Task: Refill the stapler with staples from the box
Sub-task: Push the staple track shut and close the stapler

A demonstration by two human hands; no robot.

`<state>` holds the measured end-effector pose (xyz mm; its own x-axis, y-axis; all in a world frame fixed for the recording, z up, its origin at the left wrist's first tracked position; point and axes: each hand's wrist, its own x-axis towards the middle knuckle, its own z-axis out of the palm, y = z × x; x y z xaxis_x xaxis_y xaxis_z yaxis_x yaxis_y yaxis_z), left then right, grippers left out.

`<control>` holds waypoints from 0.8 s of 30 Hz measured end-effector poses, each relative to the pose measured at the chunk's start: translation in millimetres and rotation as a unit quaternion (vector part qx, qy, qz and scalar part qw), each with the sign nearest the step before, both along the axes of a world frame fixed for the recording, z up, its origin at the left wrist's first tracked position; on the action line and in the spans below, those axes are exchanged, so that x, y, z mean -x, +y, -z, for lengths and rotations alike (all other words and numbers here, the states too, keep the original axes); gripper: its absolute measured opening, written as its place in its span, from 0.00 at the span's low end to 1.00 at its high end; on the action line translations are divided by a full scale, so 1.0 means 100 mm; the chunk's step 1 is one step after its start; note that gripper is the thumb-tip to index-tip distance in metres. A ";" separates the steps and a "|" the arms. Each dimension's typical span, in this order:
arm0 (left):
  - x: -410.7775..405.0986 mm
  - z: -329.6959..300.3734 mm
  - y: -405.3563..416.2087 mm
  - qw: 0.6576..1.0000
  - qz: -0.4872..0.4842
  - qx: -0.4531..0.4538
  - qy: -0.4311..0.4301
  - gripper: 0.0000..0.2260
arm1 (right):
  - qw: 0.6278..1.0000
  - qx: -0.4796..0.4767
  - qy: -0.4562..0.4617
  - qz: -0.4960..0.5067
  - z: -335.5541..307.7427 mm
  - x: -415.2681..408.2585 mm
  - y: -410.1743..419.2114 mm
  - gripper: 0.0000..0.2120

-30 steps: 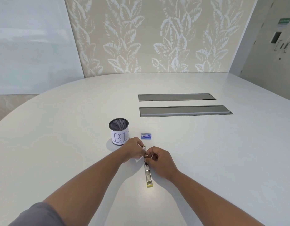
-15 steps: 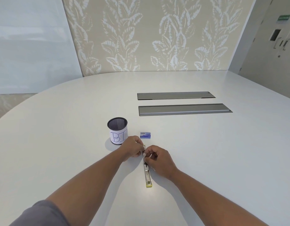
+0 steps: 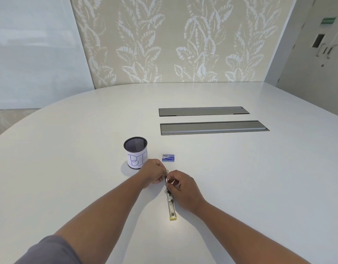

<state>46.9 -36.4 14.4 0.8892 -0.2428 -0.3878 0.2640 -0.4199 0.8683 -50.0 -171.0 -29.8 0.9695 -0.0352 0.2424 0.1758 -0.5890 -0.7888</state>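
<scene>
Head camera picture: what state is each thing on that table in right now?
Long silver stapler with yellow ends: lying opened flat.
Small blue staple box: closed, untouched.
Black mesh pen cup: upright, contents not visible.
Left hand: gripping the stapler's far end.
Right hand: pinching at the stapler.

A broad white rounded worktop (image 3: pixel 240 178) fills the lower part of the view, with two long grey metal hatches (image 3: pixel 213 127) set flush into its middle, one behind the other. Behind it stands a beige wall panel (image 3: pixel 173 40) patterned with pale leaves. To the left is a frosted, bright glass pane (image 3: pixel 35 50). At the far right is a grey door (image 3: pixel 320 54) with metal handles and a green sign (image 3: pixel 329 21) above it
</scene>
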 end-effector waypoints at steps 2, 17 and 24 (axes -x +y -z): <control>0.00 0.00 0.00 1.000 -0.003 0.002 0.001 0.08 | 1.000 0.027 -0.013 0.007 0.02 -0.01 0.00 0.06; 0.00 0.01 0.01 1.000 -0.019 0.016 0.016 0.09 | 0.994 0.105 -0.017 0.033 0.02 -0.07 0.04 0.08; -0.02 0.04 0.01 0.999 -0.023 0.029 0.020 0.08 | 0.992 0.116 -0.032 0.031 0.01 -0.06 0.06 0.07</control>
